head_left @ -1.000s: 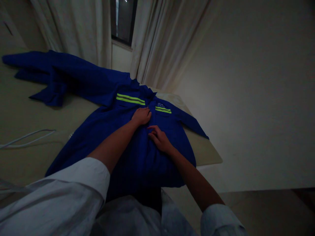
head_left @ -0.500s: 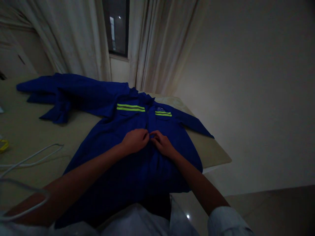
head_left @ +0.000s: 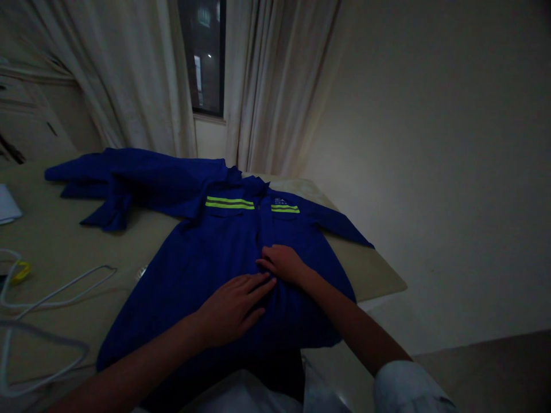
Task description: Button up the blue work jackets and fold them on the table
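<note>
A blue work jacket (head_left: 224,246) with yellow-green reflective stripes lies front up, its collar at the far end and its sleeves out to both sides. On its lower front, my left hand (head_left: 235,304) rests with fingers stretched out, the tips against the front placket. Just above and to the right, my right hand (head_left: 282,263) has its fingers curled together on the placket, pinching at the cloth. Whatever lies under those right fingertips is hidden. The hem hangs over the near edge in shadow.
The jacket lies on a beige-covered surface (head_left: 159,223). A white cable (head_left: 64,287) loops at the left, beside a yellow object (head_left: 20,272) and a folded white item (head_left: 8,205). Curtains (head_left: 146,74) and a window (head_left: 204,57) stand behind; a wall (head_left: 443,172) rises at the right.
My left hand has moved down toward me and its fingers have straightened out. My right hand has shifted slightly lower on the placket. The view has tilted up a little.
</note>
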A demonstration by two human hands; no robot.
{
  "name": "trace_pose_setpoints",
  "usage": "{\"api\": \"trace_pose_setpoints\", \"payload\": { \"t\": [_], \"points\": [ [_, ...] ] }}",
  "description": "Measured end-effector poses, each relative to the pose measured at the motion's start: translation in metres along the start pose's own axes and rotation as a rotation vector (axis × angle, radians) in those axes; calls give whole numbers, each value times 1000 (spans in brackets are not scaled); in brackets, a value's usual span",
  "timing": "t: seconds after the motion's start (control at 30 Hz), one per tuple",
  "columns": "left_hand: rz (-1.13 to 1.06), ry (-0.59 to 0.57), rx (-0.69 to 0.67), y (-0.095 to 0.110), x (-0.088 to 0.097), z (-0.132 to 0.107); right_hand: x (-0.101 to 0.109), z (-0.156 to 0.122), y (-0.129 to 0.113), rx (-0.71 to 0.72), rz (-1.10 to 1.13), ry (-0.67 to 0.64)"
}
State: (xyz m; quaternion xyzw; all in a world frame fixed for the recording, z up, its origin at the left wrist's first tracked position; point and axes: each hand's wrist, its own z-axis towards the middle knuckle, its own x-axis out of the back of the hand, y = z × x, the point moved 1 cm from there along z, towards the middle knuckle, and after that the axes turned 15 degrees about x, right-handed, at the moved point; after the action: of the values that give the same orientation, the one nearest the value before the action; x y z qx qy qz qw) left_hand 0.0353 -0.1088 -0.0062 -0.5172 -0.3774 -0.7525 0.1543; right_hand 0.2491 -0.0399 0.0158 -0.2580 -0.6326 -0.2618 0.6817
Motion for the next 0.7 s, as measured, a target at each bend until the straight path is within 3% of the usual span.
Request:
{"api": "trace_pose_setpoints", "payload": {
  "t": [0.13,0.5,0.7],
  "points": [
    [57,-19,-27,-2,-4,-3,8,8,1,103,-70,-108],
    [121,-100,-46,0,-4,-4,2,23,26,-6,54,-22],
    [106,-1,-57,3,-12,-15,6,33,34,-44,27,0]
  ]
}}
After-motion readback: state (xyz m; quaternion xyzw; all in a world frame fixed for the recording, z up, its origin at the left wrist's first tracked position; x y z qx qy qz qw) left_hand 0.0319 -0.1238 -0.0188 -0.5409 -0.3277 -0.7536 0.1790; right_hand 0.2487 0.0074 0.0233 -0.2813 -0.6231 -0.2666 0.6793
